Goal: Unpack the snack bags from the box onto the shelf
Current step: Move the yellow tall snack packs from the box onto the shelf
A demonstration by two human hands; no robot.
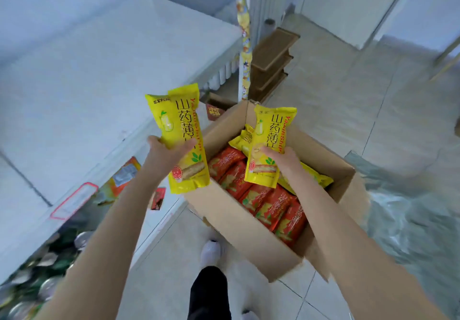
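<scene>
Both hands loaded. Left hand [165, 154]: fingers and thumb curled round the lower middle of the yellow bags [185, 130]. It looks like two, one tucked behind the other, but I'm not certain. Right hand [282, 159]: curled round the lower half of a single yellow bag [270, 140]. All are held lengthwise, long axis running near to far, top seams away from me, printed faces toward me.

Position: the right-hand bag hangs over the open box [239, 220], which sits on the floor [323, 71] to the right. Inside, rows of red bags [271, 202] fill the near part, and loose yellow packs [313, 174] lie toward the far right wall. The left-hand bags are clear of the box, just beside the shelf [99, 71] at its near edge.

Key relation: the shelf top is a wide pale surface lying left and far of both grips. The left hand is nearer, at its edge. The right hand would have to cross the box wall and travel left.

Judgement: left sets down first, long axis kept pointing far so the bags line up. The lower level holds cans [49, 282], blurred.

Progress judged early: box mostly full.
</scene>
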